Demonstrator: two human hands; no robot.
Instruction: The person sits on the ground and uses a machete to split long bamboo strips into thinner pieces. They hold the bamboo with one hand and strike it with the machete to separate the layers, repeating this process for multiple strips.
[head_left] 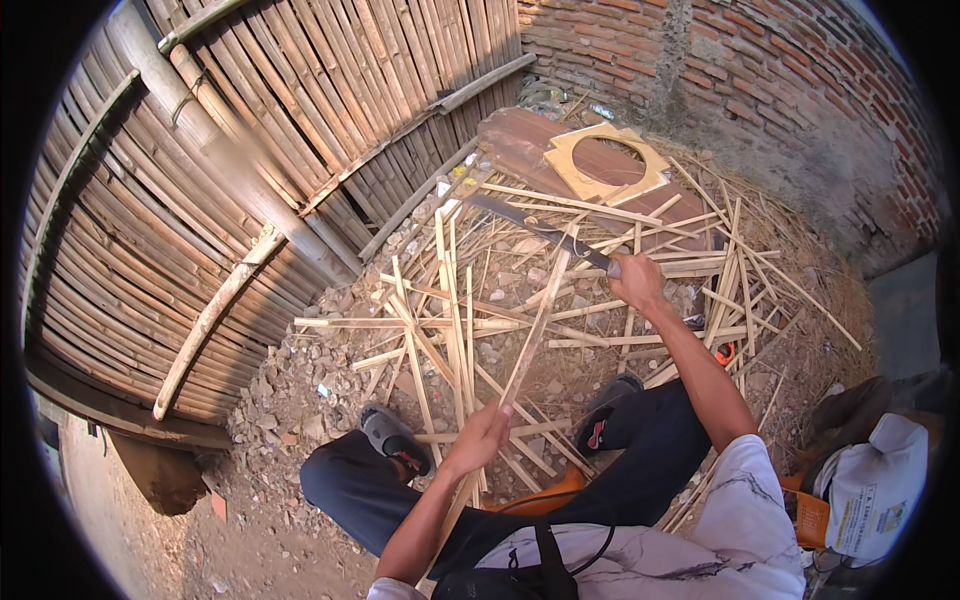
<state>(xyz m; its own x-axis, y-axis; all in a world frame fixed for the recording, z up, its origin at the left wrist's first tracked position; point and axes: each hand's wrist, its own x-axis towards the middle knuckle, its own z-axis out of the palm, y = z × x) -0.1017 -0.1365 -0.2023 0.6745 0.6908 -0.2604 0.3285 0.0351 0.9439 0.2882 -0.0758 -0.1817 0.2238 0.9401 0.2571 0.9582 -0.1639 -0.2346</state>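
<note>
My left hand (480, 438) is closed around a long bamboo strip (538, 325), which slants from by my left forearm up to the far right. In my right hand (638, 283) is the handle of a machete (525, 219), its long dark blade pointing to the far left. The blade crosses at the strip's far end; whether it cuts into it I cannot tell. Many loose split bamboo strips (455, 330) lie crisscrossed on the ground around and beyond my hands.
A bamboo fence (330, 80) stands at left, a brick wall (790, 90) behind. A brown board (515, 140) carries a yellowish panel with a round hole (560, 160). My sandaled feet (390, 435) rest on stony ground. A white sack (880, 490) is at right.
</note>
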